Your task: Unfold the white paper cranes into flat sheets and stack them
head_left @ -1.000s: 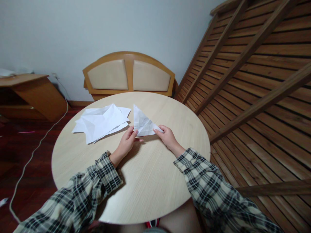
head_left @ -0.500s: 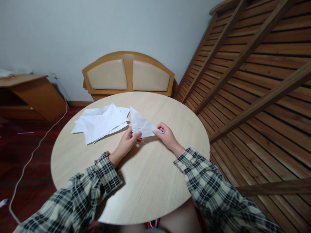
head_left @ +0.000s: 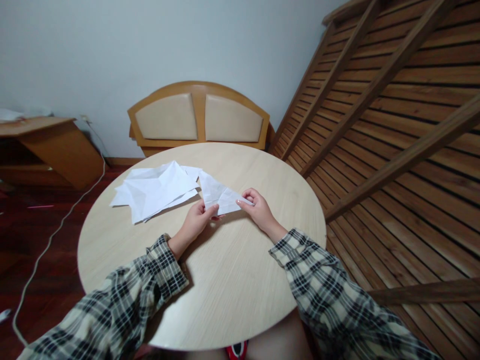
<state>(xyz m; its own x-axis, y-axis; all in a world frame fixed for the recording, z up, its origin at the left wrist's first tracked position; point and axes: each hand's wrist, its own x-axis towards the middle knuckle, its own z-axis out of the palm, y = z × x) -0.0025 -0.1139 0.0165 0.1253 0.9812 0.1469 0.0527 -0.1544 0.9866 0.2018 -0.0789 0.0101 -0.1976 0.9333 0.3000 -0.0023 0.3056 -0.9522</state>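
A white sheet of paper folded into a triangle (head_left: 220, 194) is held between my two hands, just above the round table. My left hand (head_left: 199, 219) pinches its lower left part, thumb on top and fingers underneath. At the right corner, my right hand (head_left: 258, 209) grips the paper between thumb and curled fingers. Creases run across the triangle's face, and one point stands up at its upper left. To the left, close to that point, a loose pile of creased white paper sheets (head_left: 155, 192) lies on the table.
The round pale wooden table (head_left: 232, 280) stands before me. Behind it is a headboard with cream panels (head_left: 233, 117) against the wall. A slatted wooden frame (head_left: 378, 150) leans at the right. On the left are a wooden desk (head_left: 56, 150) and a white cable (head_left: 56, 229) across the floor.
The folded paper has tipped slightly, its upper left point now a little lower. Both hands keep their grip and have hardly moved. The pile is unchanged.
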